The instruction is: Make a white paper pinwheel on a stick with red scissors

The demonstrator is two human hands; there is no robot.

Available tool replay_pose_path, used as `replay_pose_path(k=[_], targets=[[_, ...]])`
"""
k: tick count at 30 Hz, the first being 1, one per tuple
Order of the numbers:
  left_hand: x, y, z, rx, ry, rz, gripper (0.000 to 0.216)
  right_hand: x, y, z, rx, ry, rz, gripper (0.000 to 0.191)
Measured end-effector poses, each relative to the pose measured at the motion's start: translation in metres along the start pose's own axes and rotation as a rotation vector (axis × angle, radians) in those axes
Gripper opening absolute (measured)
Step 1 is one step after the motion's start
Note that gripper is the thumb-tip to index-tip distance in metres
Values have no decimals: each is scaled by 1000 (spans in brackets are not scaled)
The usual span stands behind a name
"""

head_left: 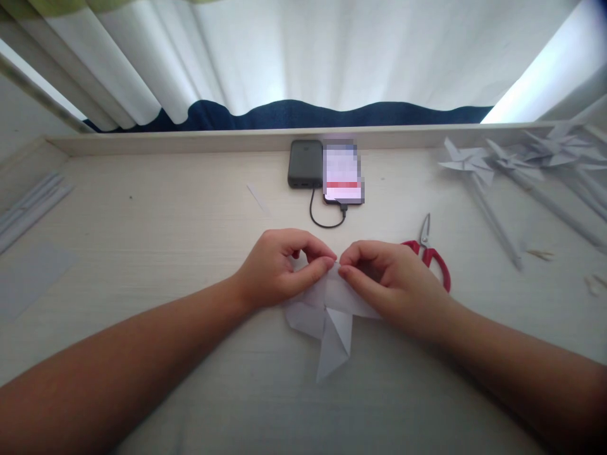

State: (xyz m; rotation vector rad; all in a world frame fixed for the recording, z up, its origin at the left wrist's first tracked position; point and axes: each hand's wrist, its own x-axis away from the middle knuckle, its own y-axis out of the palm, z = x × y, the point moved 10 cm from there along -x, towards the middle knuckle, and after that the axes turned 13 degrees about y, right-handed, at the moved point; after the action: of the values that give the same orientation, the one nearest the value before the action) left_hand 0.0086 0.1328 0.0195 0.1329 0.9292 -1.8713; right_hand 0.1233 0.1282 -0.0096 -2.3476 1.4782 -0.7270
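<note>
A folded white paper pinwheel [337, 328] lies low over the table between my hands, one pointed blade toward me. My left hand [279, 268] pinches its far edge between thumb and index finger. Close beside it, my right hand [393, 278] pinches the same edge, the two sets of fingertips almost touching. Parts of the paper are hidden under both hands. Scissors with red handles [429, 253] lie just beyond my right hand, which covers part of one handle.
A black power bank [305, 164] is cabled to a phone [342, 170] at the back. Several finished paper pinwheels [467, 163] on paper sticks lie at the right. Rolled paper sticks [33, 205] and a paper sheet [38, 278] lie left. A thin paper strip [257, 197] lies near the power bank.
</note>
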Motion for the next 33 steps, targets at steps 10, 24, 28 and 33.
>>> replay_pose_path(k=[10,24,28,33], targets=[[6,11,-17,143,-187,-53,16,1,-1,-2,39,-17,12,8],[5,19,-17,250,-207,-109,18,1,0,-5,-53,-55,-1,8],[5,20,-18,257,-208,-124,18,1,0,-5,-65,-46,-7,8],[4,19,-17,266,-198,-122,18,0,0,-6,-58,-37,-2,9]])
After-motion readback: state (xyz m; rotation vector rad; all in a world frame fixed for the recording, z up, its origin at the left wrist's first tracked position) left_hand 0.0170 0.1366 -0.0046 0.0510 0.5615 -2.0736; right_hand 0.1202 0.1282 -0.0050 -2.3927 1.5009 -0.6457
